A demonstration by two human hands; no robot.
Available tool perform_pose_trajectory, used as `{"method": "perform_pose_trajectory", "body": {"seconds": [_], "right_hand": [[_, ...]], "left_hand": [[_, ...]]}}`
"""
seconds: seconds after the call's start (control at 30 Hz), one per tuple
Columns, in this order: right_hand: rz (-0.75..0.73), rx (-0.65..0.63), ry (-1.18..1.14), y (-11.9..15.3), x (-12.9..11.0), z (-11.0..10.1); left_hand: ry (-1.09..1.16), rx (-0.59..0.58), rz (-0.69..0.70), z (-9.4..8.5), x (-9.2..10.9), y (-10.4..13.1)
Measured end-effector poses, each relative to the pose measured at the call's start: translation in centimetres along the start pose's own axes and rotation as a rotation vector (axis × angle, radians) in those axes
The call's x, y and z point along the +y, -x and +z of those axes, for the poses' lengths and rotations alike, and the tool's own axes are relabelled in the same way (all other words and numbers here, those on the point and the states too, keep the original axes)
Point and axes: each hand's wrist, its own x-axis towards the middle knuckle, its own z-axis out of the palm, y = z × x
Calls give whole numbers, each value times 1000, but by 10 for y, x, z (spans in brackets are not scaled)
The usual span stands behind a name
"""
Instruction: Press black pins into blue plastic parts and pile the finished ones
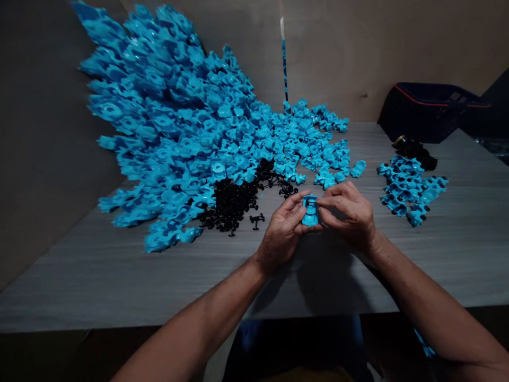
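Observation:
A blue plastic toy car body [310, 216] is held near the table's front, its hollow underside facing up. My left hand [283, 225] grips it from the left, with thumb and fingers around its side. My right hand [350, 215] is closed in a pinch at the car body's right side. Its fingertips are on a small black wheel axle [309, 202] that lies across the upper part of the hollow. Whether the axle is seated in the body is too small to tell. Just left of my hands lie loose black wheel axles [234, 204] in a pile.
A tall heap of blue car bodies [170, 116] covers the back left. Blue bodies with black wheels [409, 185] are grouped at right. Behind them are a black object [415, 151] and a dark bin [421, 111]. A patterned blue stick [284, 69] stands against the back wall.

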Motion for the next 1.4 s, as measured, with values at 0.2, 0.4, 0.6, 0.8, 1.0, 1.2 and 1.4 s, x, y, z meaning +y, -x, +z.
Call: {"method": "perform_pose_trajectory", "body": {"seconds": [0.2, 0.4, 0.6, 0.8, 1.0, 1.2, 1.4], "right_hand": [[-39, -18, 5, 0, -1, -1], [-77, -57, 4, 2, -3, 0], [-129, -124, -45, 3, -3, -1], [-123, -115, -5, 2, -5, -4], [-143, -112, -6, 0, -5, -4], [-142, -98, 19, -1, -7, -6], [-106, -64, 7, -1, -8, -1]], "left_hand": [[-20, -8, 13, 1, 1, 1], [-41, 12, 33, 5, 2, 2], [-52, 16, 33, 5, 5, 3], [-32, -15, 17, 5, 5, 4], [-29, -21, 16, 5, 5, 5], [27, -14, 12, 7, 8, 6], [45, 5, 63, 7, 5, 4]]}}
